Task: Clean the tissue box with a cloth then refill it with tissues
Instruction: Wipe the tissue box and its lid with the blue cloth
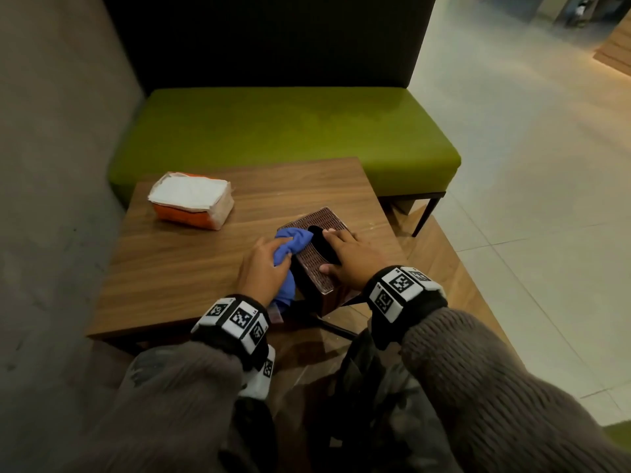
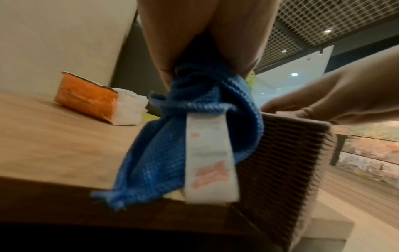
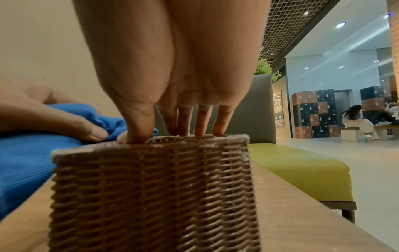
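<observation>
A brown wicker tissue box (image 1: 329, 218) stands near the front right corner of the wooden table (image 1: 191, 268); its dark oval opening faces up. My left hand (image 1: 264, 264) grips a bunched blue cloth (image 1: 294, 243) against the box's left top edge. The cloth (image 2: 159, 162) hangs down the box's side (image 2: 280, 162) with a white label (image 2: 210, 156). My right hand (image 1: 355, 257) lies on the box top, and its fingertips (image 3: 138, 134) press on the weave (image 3: 151, 187). An opened orange pack of white tissues (image 1: 191, 199) lies at the table's far left.
A green padded bench (image 1: 283, 131) with a dark backrest stands behind the table, and a grey wall runs along the left. Pale tiled floor (image 1: 529, 165) lies to the right. People sit far off at the back right (image 3: 356, 122).
</observation>
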Motion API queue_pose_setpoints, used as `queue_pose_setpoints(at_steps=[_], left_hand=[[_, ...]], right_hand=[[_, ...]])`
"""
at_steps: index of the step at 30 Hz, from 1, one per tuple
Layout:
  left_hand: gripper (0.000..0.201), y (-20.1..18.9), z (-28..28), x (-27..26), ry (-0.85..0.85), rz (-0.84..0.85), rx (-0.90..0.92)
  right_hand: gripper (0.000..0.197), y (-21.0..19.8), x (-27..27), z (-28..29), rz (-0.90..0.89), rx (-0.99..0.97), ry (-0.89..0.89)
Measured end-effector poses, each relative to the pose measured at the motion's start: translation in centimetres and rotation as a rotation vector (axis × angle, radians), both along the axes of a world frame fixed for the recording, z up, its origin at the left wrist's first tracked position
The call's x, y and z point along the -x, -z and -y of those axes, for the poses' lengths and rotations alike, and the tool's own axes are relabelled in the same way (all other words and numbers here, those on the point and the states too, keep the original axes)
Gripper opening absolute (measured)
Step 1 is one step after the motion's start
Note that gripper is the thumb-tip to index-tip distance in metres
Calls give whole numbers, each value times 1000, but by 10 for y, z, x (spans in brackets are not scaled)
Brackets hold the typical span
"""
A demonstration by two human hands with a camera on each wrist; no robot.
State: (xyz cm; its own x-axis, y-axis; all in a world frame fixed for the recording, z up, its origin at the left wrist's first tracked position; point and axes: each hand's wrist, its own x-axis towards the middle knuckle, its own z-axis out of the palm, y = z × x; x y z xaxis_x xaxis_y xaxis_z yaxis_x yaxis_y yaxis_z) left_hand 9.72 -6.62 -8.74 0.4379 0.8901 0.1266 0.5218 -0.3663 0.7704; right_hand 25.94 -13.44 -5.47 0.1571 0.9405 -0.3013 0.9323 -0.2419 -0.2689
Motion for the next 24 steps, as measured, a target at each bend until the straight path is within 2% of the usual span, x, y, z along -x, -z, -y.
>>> queue_pose_setpoints(at_steps=[2, 6, 8, 12, 15, 18, 22, 24], left_hand=[[27, 1, 14, -1, 7, 5, -8], [23, 6, 76, 9, 122, 107, 37], [21, 4, 70, 6, 92, 106, 37], [16, 1, 11, -5, -42, 8, -2], [15, 7, -13, -6, -69, -23, -19], [17, 8, 15, -4, -49, 9, -49], [22, 9, 73, 8, 94, 70, -39], [21, 8, 66, 8, 94, 87, -36]], right_hand=[[73, -1, 2, 0, 8, 2, 5], [69, -2, 3, 0, 4, -3, 16], [69, -2, 2, -1, 9, -5, 10], [72, -4, 3, -1, 21, -5, -4], [69, -1, 4, -1, 29, -13, 15], [68, 5, 4, -2, 33, -45, 32], [66, 7, 4, 0, -12, -101, 51], [67, 6, 4, 0, -3, -92, 37]])
